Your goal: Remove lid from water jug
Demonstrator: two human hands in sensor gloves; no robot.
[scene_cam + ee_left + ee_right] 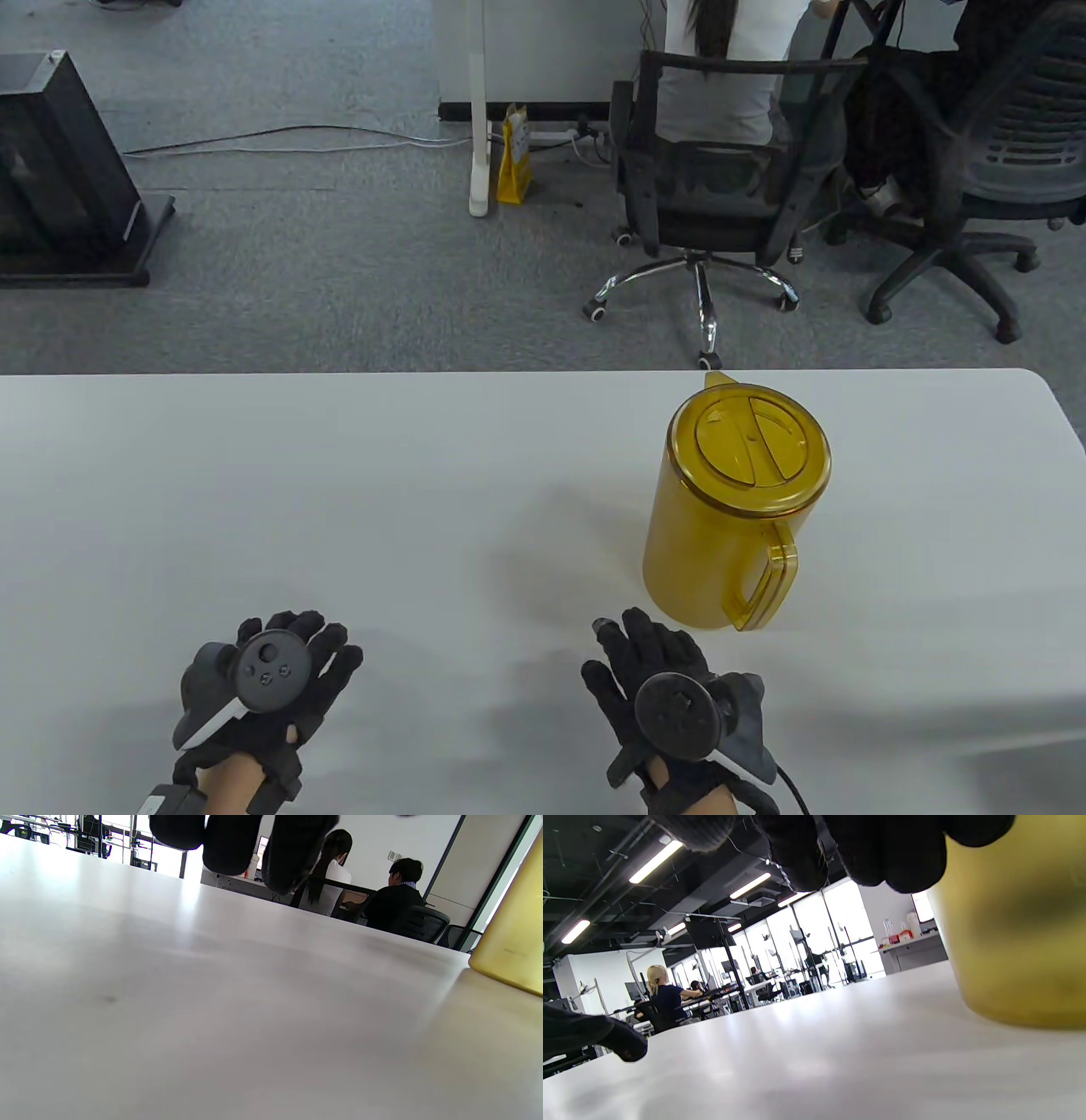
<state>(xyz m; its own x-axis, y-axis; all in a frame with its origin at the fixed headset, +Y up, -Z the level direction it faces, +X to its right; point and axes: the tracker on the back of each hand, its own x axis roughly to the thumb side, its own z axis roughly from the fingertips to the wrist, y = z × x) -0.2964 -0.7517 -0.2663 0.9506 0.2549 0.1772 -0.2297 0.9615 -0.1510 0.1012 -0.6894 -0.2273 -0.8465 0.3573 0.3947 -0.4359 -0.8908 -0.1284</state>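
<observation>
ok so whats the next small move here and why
Probably reach the right hand forward to the yellow jug, likely taking its handle, which faces that hand. The lid is still seated, both hands rest open on the table holding nothing, and the left hand lies farther away.

Jug (721, 518): translucent amber plastic, smooth, glossy. Lid (750, 437): same plastic, moulded ridges. Table (339, 509): white, smooth, satin sheen with soft reflections. Gloves on left hand (280, 671) and right hand (657, 679): black knitted cloth, matt. Trackers: matt black plastic.
</observation>
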